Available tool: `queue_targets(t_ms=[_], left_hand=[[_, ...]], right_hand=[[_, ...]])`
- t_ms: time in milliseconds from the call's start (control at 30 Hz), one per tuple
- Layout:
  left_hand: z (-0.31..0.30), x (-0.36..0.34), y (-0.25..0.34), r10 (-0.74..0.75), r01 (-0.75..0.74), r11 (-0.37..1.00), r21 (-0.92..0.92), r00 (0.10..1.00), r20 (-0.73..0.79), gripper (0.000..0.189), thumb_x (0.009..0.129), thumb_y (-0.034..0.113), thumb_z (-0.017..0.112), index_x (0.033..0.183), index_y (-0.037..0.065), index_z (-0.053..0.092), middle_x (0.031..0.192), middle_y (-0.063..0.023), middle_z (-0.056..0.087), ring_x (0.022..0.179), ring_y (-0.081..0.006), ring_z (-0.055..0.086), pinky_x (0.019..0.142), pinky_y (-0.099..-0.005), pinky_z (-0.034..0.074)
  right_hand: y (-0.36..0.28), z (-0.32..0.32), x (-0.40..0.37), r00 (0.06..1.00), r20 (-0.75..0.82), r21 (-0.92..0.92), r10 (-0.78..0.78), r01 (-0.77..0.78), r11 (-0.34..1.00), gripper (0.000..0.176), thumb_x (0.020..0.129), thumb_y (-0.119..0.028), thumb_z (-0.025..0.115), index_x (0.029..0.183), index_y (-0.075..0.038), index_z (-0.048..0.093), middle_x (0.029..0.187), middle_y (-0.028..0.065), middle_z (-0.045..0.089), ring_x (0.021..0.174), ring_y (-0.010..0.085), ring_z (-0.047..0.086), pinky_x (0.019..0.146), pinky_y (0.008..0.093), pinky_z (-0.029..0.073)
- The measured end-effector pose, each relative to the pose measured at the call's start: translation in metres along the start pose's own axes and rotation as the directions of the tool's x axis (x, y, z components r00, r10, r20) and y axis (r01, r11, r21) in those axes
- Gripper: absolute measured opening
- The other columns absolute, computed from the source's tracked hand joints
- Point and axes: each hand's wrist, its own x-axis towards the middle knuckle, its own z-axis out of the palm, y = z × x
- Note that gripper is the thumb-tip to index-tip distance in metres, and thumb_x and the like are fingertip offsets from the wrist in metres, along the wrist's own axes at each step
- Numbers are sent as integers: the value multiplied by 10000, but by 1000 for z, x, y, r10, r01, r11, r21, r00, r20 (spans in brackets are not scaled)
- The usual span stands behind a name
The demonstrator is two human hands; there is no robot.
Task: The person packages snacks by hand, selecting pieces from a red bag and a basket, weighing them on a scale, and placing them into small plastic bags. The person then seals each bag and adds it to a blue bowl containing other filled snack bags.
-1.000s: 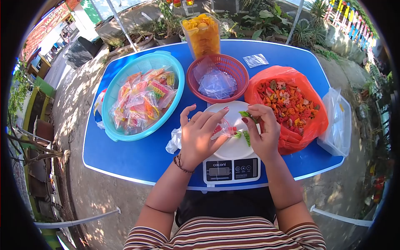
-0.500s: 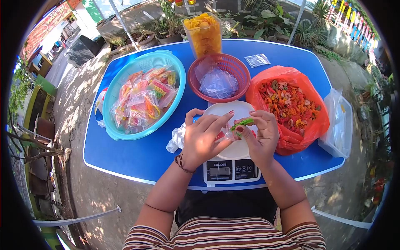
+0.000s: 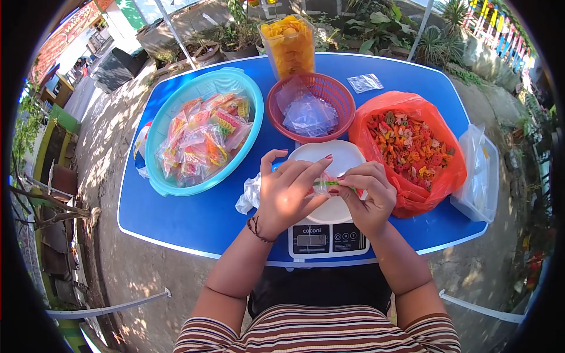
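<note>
Over the white plate (image 3: 338,154) on the kitchen scale (image 3: 312,240), my left hand (image 3: 288,191) pinches a small clear plastic bag (image 3: 321,187) between thumb and fingers. My right hand (image 3: 369,191) is closed on a green piece (image 3: 332,183) at the mouth of that bag. Something red shows beside the green piece, partly hidden by my fingers. To the right of my right hand is a red plastic bag (image 3: 453,176) full of small red, orange and green pieces. Behind the plate, a red basket (image 3: 347,112) holds flat clear bags.
A turquoise basket (image 3: 256,112) of filled packets stands at the left. A clear container (image 3: 292,53) of yellow chips is at the back. One flat packet (image 3: 365,83) lies behind the red bag. A clear tub (image 3: 491,176) stands at the right edge, crumpled white plastic (image 3: 248,194) beside my left hand.
My right hand has turned and moved slightly down, bringing the green piece from above the small bag to its mouth. My left hand has barely moved.
</note>
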Motion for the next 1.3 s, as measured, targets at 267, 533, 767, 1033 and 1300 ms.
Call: queue_targets(t_ms=[267,533,767,1033,1300], left_hand=[[-2,1,2,10,-10,1000,4,1000,10,624,694,370,857,1250,134,703,902,47,696,799,-134,650,1030,-446,377],[2,0,4,10,-10,993,-117,1000,0,639,685,270,862,1286,146,685,914,33,689,859,-150,669,1022,-434,445],[-1,1,2,32,-32,998,-50,999,1,616,704,344,850,1253,110,697,890,18,692,826,-157,673,997,-447,456],[-1,4,-6,-126,127,992,21,991,-47,744,769,374,831,1365,0,589,958,-52,678,923,-220,642,951,-398,440],[-2,3,-2,-165,167,986,-30,985,47,945,689,556,843,1387,-17,566,994,-82,650,920,-233,620,860,-381,444]], right_hand=[[2,3,-7,989,-112,68,91,-84,994,205,753,-21,841,902,-71,709,875,62,741,773,191,664,752,320,483],[0,6,-5,998,-30,34,61,-60,998,205,735,-19,841,884,-82,715,925,55,696,832,205,612,748,320,467],[-2,1,3,992,126,-90,-10,22,996,176,785,-88,807,952,-78,752,1049,77,661,851,224,548,784,332,456],[9,-13,5,948,155,-148,278,-256,955,266,785,-56,719,1049,-63,755,1094,114,636,922,273,580,840,394,461],[9,0,-6,889,347,-391,298,-152,908,214,771,-66,752,984,-83,739,994,45,663,973,274,580,872,407,461]])
